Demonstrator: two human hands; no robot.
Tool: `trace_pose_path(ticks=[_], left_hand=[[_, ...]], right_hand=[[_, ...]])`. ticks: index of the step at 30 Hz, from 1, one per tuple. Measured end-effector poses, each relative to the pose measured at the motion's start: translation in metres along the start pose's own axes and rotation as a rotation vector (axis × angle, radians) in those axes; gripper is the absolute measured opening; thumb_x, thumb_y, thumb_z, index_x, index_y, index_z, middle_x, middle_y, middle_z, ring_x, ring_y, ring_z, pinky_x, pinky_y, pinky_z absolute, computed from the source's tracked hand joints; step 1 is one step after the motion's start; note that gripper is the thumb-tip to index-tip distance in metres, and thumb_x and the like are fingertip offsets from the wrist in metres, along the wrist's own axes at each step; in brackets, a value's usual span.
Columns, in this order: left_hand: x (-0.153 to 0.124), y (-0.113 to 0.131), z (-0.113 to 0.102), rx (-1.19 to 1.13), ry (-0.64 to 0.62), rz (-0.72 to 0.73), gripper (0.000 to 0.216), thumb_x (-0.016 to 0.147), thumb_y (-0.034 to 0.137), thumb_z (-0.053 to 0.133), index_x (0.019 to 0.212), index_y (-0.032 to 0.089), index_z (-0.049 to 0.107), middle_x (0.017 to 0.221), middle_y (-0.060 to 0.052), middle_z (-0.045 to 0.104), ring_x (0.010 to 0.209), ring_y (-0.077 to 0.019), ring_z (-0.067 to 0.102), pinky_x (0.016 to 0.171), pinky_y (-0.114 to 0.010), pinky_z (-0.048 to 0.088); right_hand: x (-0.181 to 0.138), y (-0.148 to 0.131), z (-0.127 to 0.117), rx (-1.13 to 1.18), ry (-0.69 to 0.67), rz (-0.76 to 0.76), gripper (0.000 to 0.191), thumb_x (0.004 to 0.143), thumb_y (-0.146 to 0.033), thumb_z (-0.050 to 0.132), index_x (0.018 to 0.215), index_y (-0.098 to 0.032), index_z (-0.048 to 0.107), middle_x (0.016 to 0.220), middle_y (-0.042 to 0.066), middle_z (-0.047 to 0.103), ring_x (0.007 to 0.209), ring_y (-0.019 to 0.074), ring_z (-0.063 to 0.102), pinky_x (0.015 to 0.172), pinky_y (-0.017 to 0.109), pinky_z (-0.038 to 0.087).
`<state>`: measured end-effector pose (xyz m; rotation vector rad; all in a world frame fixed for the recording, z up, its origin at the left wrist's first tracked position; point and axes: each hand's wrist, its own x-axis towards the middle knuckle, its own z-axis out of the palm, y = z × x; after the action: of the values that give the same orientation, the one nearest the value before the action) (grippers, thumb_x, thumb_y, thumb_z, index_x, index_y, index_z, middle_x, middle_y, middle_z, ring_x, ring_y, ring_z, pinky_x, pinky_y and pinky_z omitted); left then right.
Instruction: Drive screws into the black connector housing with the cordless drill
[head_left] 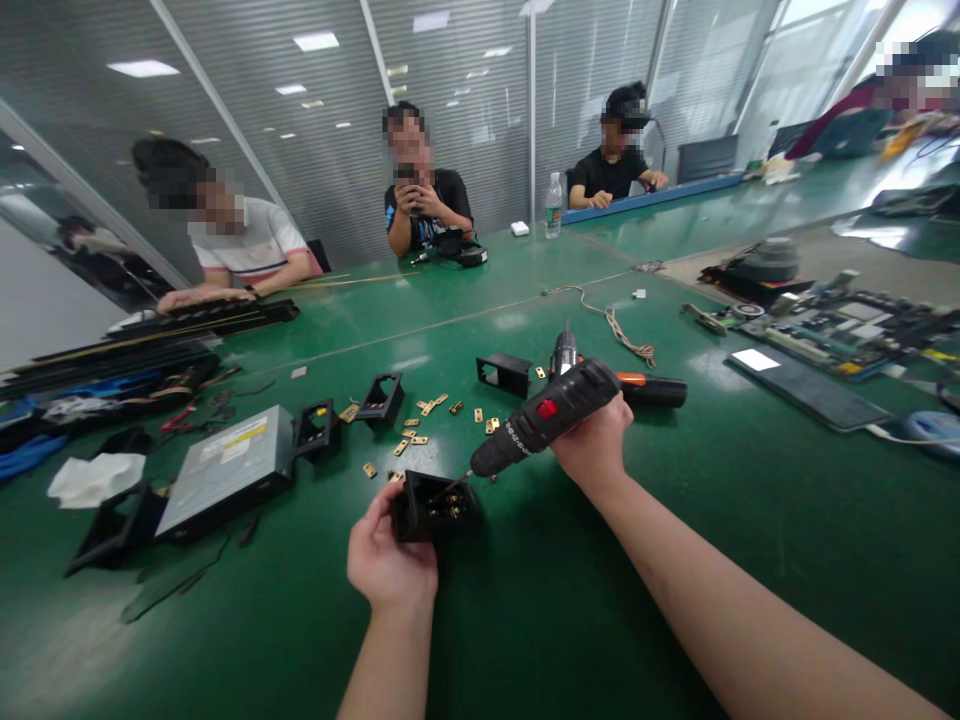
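My left hand (394, 555) is closed on the left end of a black plastic housing (437, 515), its open side facing up and small brass parts showing inside. In my right hand (600, 440) is a black cordless drill (547, 410) with a red switch. Its thin bit slants down to the left, with the tip inside the housing; whether it touches a screw I cannot tell. Several small brass plates (420, 440) lie scattered just beyond the housing. Similar black housings (380, 400) stand past them, one (504, 375) farther right.
A second drill with an orange stripe (652, 388) lies behind my right hand. To the left are a silver disc drive (229, 470) and white tissue (97, 480). A circuit board (847, 320) sits at the right. Several people sit round the green table (540, 620).
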<state>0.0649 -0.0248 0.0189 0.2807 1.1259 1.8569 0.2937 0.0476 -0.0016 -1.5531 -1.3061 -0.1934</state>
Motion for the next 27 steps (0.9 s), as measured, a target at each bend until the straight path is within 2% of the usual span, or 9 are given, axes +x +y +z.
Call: trace_pose_path(ticks=[2, 5, 9, 11, 16, 22, 27], left_hand=[[-0.011, -0.007, 0.004, -0.071, 0.039, 0.051, 0.02, 0.082, 0.034, 0.059, 0.084, 0.022, 0.075, 0.091, 0.0, 0.073, 0.089, -0.0195, 0.067, 0.083, -0.032, 0.055], [-0.014, -0.015, 0.008, -0.054, 0.096, 0.084, 0.016, 0.087, 0.036, 0.062, 0.083, 0.024, 0.072, 0.086, 0.003, 0.07, 0.087, -0.0178, 0.065, 0.08, -0.03, 0.055], [0.004, -0.014, 0.008, -0.028, 0.11, 0.159, 0.007, 0.081, 0.02, 0.065, 0.077, 0.024, 0.069, 0.081, 0.006, 0.065, 0.085, -0.0134, 0.064, 0.081, -0.024, 0.053], [0.015, -0.011, 0.006, -0.017, 0.118, 0.184, 0.011, 0.076, 0.012, 0.066, 0.077, 0.023, 0.069, 0.083, 0.006, 0.065, 0.085, -0.0128, 0.064, 0.08, -0.023, 0.052], [0.029, -0.009, 0.007, -0.029, 0.155, 0.146, 0.012, 0.071, 0.012, 0.064, 0.08, 0.021, 0.067, 0.086, 0.004, 0.066, 0.084, -0.0149, 0.065, 0.078, -0.027, 0.054], [0.027, -0.01, 0.012, -0.067, 0.177, 0.109, 0.014, 0.064, 0.011, 0.06, 0.076, 0.018, 0.064, 0.079, 0.002, 0.063, 0.077, -0.0146, 0.063, 0.074, -0.027, 0.054], [0.028, -0.012, 0.012, -0.066, 0.186, 0.109, 0.013, 0.066, 0.014, 0.06, 0.078, 0.018, 0.064, 0.083, 0.001, 0.064, 0.081, -0.0162, 0.064, 0.076, -0.029, 0.055]], right_hand=[[0.0, 0.0, 0.0, 0.004, 0.002, 0.006, 0.045, 0.07, -0.039, 0.066, 0.111, -0.019, 0.062, 0.107, 0.013, 0.067, 0.108, 0.0352, 0.059, 0.093, 0.05, 0.042], [0.0, 0.0, -0.003, 0.008, 0.035, -0.009, 0.036, 0.071, -0.039, 0.065, 0.101, -0.019, 0.063, 0.1, 0.012, 0.068, 0.103, 0.0333, 0.059, 0.09, 0.048, 0.042], [0.001, -0.007, -0.012, 0.012, 0.061, -0.102, 0.023, 0.07, -0.036, 0.066, 0.087, -0.02, 0.062, 0.084, 0.007, 0.067, 0.09, 0.0287, 0.06, 0.084, 0.042, 0.041], [0.001, -0.013, -0.015, 0.001, 0.042, -0.144, 0.022, 0.069, -0.036, 0.068, 0.084, -0.021, 0.061, 0.08, 0.005, 0.067, 0.086, 0.0267, 0.06, 0.083, 0.04, 0.041], [0.001, -0.019, -0.015, -0.061, 0.001, -0.147, 0.031, 0.063, -0.033, 0.074, 0.089, -0.022, 0.061, 0.084, 0.005, 0.069, 0.089, 0.0278, 0.062, 0.084, 0.04, 0.041], [0.0, -0.012, -0.008, -0.015, -0.029, -0.178, 0.035, 0.063, -0.033, 0.071, 0.094, -0.019, 0.06, 0.089, 0.009, 0.069, 0.093, 0.032, 0.067, 0.087, 0.045, 0.047], [0.002, -0.009, -0.007, -0.01, -0.072, -0.146, 0.029, 0.063, -0.036, 0.071, 0.083, -0.021, 0.058, 0.082, 0.009, 0.069, 0.085, 0.0329, 0.068, 0.08, 0.045, 0.049]])
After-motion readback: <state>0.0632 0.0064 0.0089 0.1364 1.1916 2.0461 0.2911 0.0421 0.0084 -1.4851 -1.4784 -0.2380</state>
